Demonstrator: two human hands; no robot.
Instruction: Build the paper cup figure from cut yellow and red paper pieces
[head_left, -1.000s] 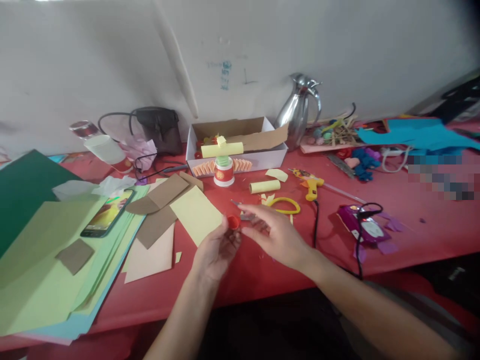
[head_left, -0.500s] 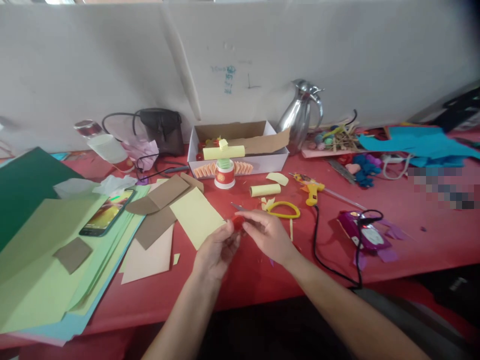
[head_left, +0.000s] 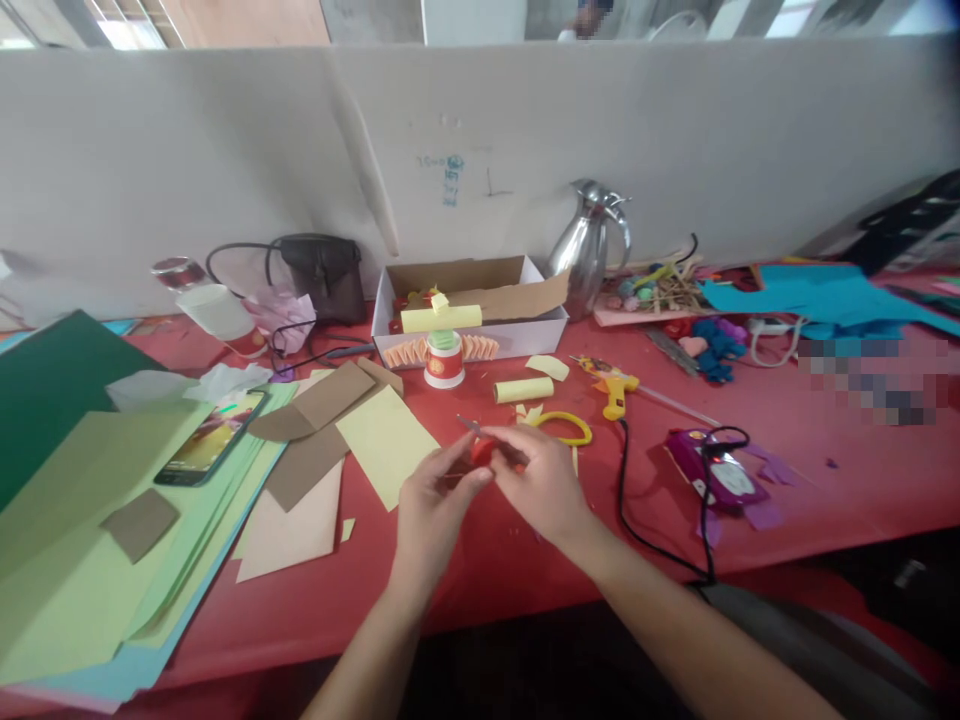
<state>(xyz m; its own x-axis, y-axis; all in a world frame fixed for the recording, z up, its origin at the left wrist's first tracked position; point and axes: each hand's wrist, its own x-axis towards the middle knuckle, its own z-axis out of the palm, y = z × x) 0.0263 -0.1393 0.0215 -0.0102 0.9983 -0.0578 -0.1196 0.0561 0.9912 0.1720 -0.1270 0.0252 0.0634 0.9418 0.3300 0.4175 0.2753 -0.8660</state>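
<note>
A single view is given, from the head, above and behind the left hand (head_left: 429,505) and right hand (head_left: 546,485). It is faced forward and down, and the hands are seen from close by, just below mid-frame. The table (head_left: 499,565) is taken in widely to both sides of them; beyond them the box (head_left: 529,342) is viewed from farther off, then the wall (head_left: 225,150), its top edge included.

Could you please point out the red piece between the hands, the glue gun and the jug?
Red piece (head_left: 483,453): head view, its visible side.
Glue gun (head_left: 616,386): head view, yellow body.
Jug (head_left: 582,253): head view, silver body.
</note>
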